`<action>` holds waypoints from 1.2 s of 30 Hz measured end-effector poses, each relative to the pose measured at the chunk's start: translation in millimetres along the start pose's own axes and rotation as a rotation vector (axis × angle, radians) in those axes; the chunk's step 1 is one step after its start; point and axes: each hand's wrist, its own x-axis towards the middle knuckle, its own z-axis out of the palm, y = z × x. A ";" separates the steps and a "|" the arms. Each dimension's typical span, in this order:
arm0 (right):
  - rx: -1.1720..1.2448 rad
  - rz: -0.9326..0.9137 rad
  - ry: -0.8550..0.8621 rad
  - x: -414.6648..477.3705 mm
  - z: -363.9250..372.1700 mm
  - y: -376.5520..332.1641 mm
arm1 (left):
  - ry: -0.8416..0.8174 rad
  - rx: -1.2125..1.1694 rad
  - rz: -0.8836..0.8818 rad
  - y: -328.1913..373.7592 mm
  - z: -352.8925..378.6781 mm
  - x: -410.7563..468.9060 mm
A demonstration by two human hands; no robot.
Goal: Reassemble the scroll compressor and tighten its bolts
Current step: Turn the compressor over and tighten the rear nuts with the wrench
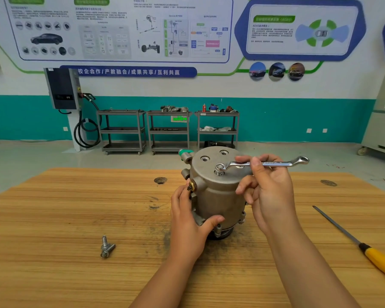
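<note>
The grey metal scroll compressor (216,192) stands upright on the wooden table (76,218), right of centre. My left hand (187,221) grips its left side near the base. My right hand (269,190) holds a silver ring spanner (262,163) by the shank. The spanner's ring end sits on a bolt (219,168) that stands up from the compressor's top cover. Two open bolt holes show on the cover behind it. Two loose bolts (106,246) lie on the table to the left front.
A yellow-handled file (362,245) lies at the table's right edge. Two round holes (160,180) mark the tabletop. Beyond the table stand three grey shelf carts (168,130), a wall charger with cable (63,90) and a pale cabinet (382,121) at the right.
</note>
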 end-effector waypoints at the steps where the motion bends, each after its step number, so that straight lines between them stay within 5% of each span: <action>1: -0.007 -0.043 0.003 -2.4 0.4 3.1 | -0.002 0.002 -0.009 0.1 -0.1 -0.1; 19: -0.397 -0.559 0.138 -31.3 15.2 30.0 | -0.015 0.013 -0.009 1.1 -1.5 -1.1; 27: -0.822 -0.830 0.070 -34.1 26.3 31.1 | -0.013 0.009 -0.025 0.2 1.1 -2.1; 31: -1.015 -0.811 0.083 -38.8 41.5 32.1 | -0.073 0.156 0.030 -2.4 5.2 -1.9; 36: -1.012 -0.717 0.103 -50.5 52.8 35.7 | -0.069 0.027 -0.029 -2.3 -0.7 -8.8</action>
